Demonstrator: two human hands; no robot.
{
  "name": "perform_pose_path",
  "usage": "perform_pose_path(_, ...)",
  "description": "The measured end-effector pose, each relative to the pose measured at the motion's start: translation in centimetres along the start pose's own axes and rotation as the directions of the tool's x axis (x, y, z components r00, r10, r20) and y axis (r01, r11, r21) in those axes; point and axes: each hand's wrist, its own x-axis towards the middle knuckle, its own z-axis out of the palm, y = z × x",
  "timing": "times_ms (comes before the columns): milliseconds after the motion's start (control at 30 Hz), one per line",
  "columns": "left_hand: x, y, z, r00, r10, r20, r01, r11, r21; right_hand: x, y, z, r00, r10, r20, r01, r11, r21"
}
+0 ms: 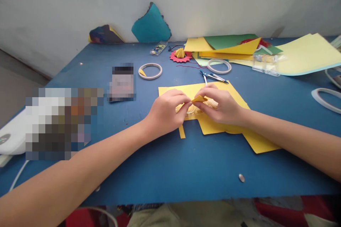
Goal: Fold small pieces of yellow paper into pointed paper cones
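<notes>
Between the fingertips of both hands is a small folded piece of yellow paper (200, 98). My left hand (168, 110) pinches its left end, and my right hand (222, 104) grips it from the right with thumb and fingers. Below them lies a yellow paper sheet (221, 127) with cut edges. A clear patterned stencil ruler (191, 110) rests on the sheet, partly hidden by my hands. A narrow yellow paper strip (182, 132) sticks out under my left hand. Just beyond my right hand lies a blue-and-silver compass (214, 77).
Tape rolls (150, 78) lie around the blue table (160, 170). A red paper flower (173, 56) with a yellow folded centre sits at the back, near stacked coloured papers (226, 48). Blurred-out items and a white device (13, 131) are at left. A small metal oval (241, 177) lies in front.
</notes>
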Motion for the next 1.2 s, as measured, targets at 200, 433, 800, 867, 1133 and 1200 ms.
perform_pose_path(200, 0.6, -0.4, -0.8, 0.999, -0.036, -0.009, 0.037, 0.998, 0.047, 0.0, 0.1, 0.0, 0.988, 0.027, -0.149, -0.035, 0.998, -0.047)
perform_pose_path(433, 0.6, -0.4, -1.0, 0.995, -0.094, 0.043, 0.096, 0.994, -0.055, -0.1, 0.0, 0.0, 0.993, 0.004, -0.121, -0.011, 0.999, -0.052)
perform_pose_path(800, 0.8, -0.1, -0.7, 0.973, -0.23, 0.019, 0.231, 0.967, -0.105, 0.0, 0.0, 0.0, 0.993, 0.075, -0.094, -0.079, 0.996, -0.044)
perform_pose_path(867, 0.8, 0.0, -0.7, 0.974, -0.228, 0.018, 0.228, 0.969, -0.097, -0.1, 0.1, 0.1, 0.994, 0.068, -0.087, -0.072, 0.997, -0.04)
perform_pose_path(1133, 0.8, 0.0, -0.5, 0.953, -0.301, 0.025, 0.299, 0.931, -0.208, -0.2, 0.2, 0.2, 0.991, 0.111, -0.069, -0.112, 0.993, -0.02)
perform_pose_path(1200, 0.8, 0.2, -0.4, 0.922, -0.384, 0.052, 0.383, 0.884, -0.269, 0.1, -0.1, 0.0, 0.98, 0.189, -0.056, -0.186, 0.981, 0.051)
